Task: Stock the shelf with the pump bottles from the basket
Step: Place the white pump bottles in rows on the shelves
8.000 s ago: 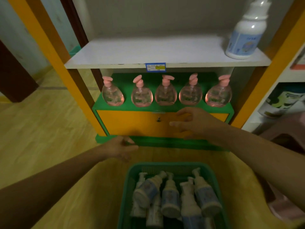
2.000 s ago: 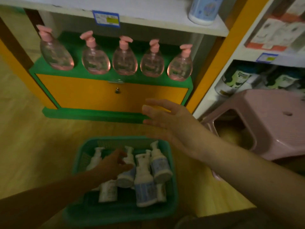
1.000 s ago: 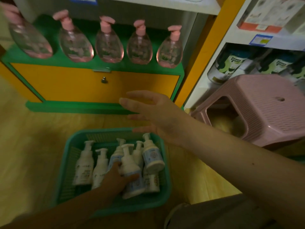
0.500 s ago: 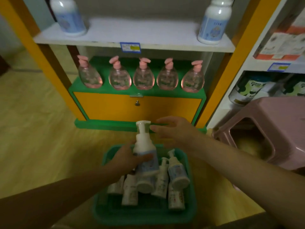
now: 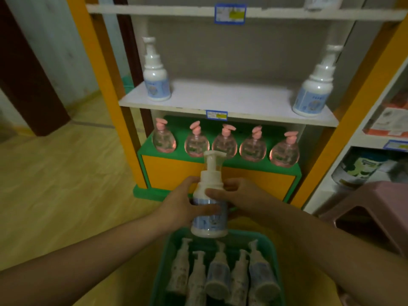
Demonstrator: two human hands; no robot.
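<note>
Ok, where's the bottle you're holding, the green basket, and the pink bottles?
held pump bottle (image 5: 209,219): head view, blue label.
green basket (image 5: 272,245): head view, right rim.
pink bottles (image 5: 224,145): head view, middle bottle's belly.

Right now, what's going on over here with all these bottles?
A person is stocking a shelf. Both the left hand and right hand hold one white pump bottle upright above the green basket, where about five more lie. Two matching bottles already stand on the white shelf, one at its left end and one at its right end. Pink bottles line the level below.
</note>
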